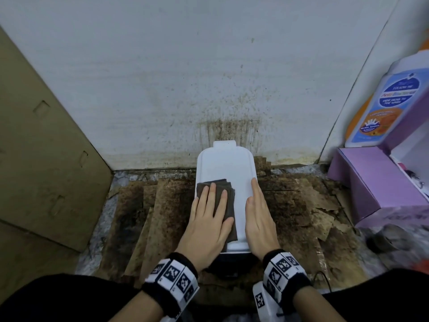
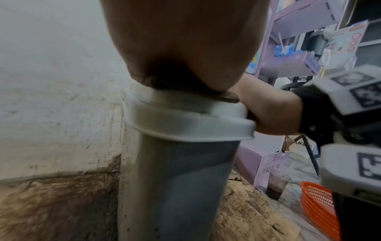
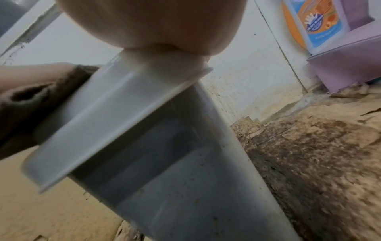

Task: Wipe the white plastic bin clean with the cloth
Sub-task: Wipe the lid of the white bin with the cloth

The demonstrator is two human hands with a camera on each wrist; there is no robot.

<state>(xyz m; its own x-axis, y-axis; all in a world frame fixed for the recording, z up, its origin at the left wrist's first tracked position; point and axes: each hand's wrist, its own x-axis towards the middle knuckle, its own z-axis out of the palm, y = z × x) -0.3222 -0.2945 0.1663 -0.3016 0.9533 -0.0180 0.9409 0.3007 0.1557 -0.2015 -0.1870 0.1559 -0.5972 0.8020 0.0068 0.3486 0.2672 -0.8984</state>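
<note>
While pressed flat under the left hand [image 1: 210,219], lies folded on the lid of the white plastic bin [image 1: 234,166], at the lower centre of the head view: a dark brown cloth [image 1: 228,194], covering the left half of the lid and reaching toward its near edge. Fingers [image 1: 204,194] of that hand straight and spread across the cloth, released rather than clenched, thumb along the cloth's right side. Laid along the right edge of the lid, the right hand [image 1: 258,214], fingers straight and held together, grasping nothing, palm down on the white plastic. Stands upright against the stained white wall [image 1: 209,66], on soiled brown cardboard sheets [image 1: 162,205] spread over the floor. Seen from the left wrist view, the bin's grey body [image 2: 175,187] below the overhanging white lid, with the cloth's edge [image 2: 228,97] poking out beneath the palm. At the left of the head view, leaning cardboard panel [image 1: 41,147]; at the right, a purple box [image 1: 376,182] and a soap bottle [image 1: 383,105] with a blue and orange label. In the lower right of the left wrist view, a plastic cup of dark drink [image 2: 275,185] and an orange basket [image 2: 317,202] on the floor.
</note>
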